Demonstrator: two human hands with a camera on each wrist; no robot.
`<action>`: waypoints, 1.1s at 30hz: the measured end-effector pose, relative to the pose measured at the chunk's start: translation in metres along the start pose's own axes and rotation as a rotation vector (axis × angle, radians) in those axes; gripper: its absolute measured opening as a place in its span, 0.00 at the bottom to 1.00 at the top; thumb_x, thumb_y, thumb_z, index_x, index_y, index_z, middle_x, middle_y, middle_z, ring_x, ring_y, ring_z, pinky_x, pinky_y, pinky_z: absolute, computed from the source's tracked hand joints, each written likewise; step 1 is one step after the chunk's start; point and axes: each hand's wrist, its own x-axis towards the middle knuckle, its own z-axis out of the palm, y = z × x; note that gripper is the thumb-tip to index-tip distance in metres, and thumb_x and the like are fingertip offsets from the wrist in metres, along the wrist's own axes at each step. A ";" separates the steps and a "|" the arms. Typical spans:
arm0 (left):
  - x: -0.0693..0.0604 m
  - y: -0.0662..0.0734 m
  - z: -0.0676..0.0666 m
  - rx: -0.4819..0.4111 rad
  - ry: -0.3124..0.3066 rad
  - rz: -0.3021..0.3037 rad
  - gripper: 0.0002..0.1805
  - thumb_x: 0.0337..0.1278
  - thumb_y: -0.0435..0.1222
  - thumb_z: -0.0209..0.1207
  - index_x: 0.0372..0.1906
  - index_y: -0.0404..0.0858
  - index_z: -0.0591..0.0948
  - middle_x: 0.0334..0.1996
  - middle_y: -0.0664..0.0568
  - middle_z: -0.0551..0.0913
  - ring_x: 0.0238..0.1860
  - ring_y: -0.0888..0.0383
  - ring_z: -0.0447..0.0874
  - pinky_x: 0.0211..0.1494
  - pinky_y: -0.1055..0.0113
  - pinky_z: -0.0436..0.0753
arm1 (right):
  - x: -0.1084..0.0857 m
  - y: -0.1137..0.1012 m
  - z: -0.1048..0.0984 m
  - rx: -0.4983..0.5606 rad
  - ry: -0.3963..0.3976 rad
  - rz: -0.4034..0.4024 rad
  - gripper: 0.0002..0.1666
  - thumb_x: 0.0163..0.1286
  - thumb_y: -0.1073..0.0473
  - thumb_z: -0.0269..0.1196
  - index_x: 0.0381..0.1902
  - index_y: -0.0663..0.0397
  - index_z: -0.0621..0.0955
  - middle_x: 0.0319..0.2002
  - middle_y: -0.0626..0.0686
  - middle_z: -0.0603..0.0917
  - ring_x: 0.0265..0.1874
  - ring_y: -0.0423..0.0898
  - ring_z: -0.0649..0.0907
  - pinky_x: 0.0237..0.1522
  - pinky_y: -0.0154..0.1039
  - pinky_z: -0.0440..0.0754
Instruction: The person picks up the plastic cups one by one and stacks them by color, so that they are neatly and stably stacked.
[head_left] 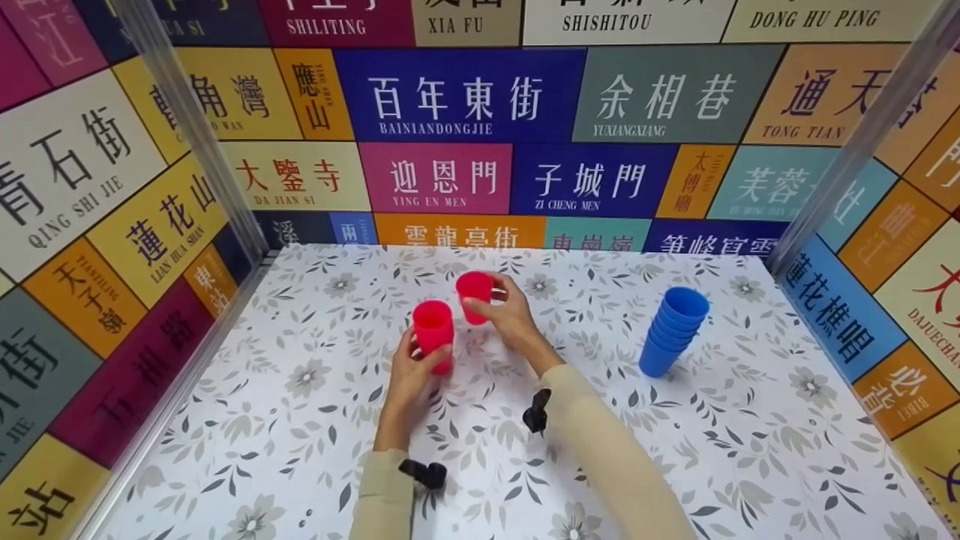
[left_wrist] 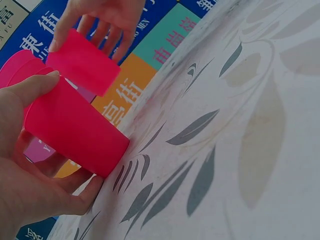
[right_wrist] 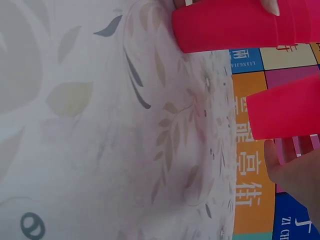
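My left hand [head_left: 407, 373] grips a short stack of red plastic cups [head_left: 433, 330] near the middle of the table. In the left wrist view, the thumb lies near the rims of the stack [left_wrist: 82, 125] and the fingers wrap its far side. Its base looks to be on or just over the tabletop. Farther back and to the right, my right hand [head_left: 517, 319] holds a single red cup [head_left: 472, 291] between thumb and fingers. This cup [right_wrist: 285, 110] is off the table in the right wrist view, apart from the stack [right_wrist: 227, 27].
A tall stack of blue cups [head_left: 671, 334] stands on the right side of the table, away from both hands. White cloth with a leaf and flower print covers the table [head_left: 300, 442]. Panels with printed signs [head_left: 457, 97] enclose the back and sides.
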 end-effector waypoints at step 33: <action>-0.001 0.000 -0.001 -0.034 -0.022 -0.004 0.38 0.54 0.38 0.71 0.70 0.54 0.69 0.63 0.43 0.74 0.57 0.46 0.77 0.57 0.51 0.83 | -0.002 -0.078 0.006 -0.004 -0.202 -0.127 0.36 0.63 0.53 0.71 0.68 0.48 0.73 0.61 0.56 0.77 0.58 0.55 0.79 0.50 0.41 0.85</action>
